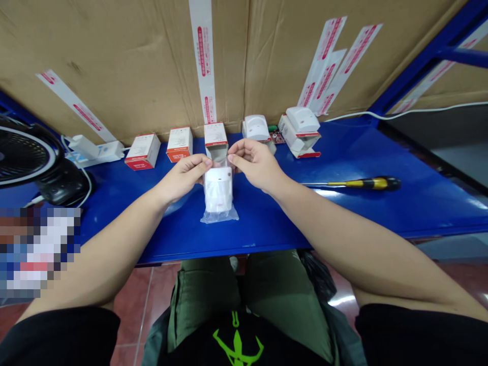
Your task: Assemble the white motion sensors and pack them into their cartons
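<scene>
A white plastic device (219, 189) lies inside a clear plastic bag (220, 217) on the blue table, near its middle. My left hand (185, 175) pinches the bag's upper left corner between thumb and fingers. At the upper right corner, my right hand (256, 163) has its thumb and index finger closed on the same bag. Directly behind the bag stands a small white and red box (215, 134), its end facing me open.
Two similar boxes (143, 151) (180, 143) stand left of the middle. White devices (256, 127) (302, 119) rest on boxes at the right. A screwdriver (358, 183) lies right, a black fan (30, 157) stands left, and cardboard (133, 56) backs the blue table (251, 223).
</scene>
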